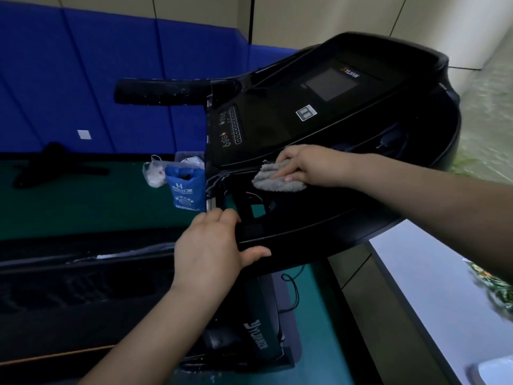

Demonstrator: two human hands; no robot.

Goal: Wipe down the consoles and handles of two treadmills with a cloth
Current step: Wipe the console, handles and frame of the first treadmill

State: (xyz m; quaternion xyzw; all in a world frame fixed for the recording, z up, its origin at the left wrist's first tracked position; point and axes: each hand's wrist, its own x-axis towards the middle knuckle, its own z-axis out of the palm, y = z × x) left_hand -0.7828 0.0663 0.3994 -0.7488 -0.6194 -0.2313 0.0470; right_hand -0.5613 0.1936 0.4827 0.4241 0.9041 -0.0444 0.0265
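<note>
Treadmill console (319, 107): black, dark screen at centre, button column at its left edge.
Handle (166, 91): black bar projecting left from the console, untouched.
Cloth (274, 179): grey, bunched, lying on the console's lower ledge just below the button panel.
Right hand (302, 165): on top of the cloth, fingers curled over it, pressing it to the ledge.
Left hand (213, 245): gripping the console's near rim, fingers over the top, thumb along the edge.
Blue bag (184, 187) and white plastic bag (154, 170): on the green floor (83, 207), left of the console.
</note>
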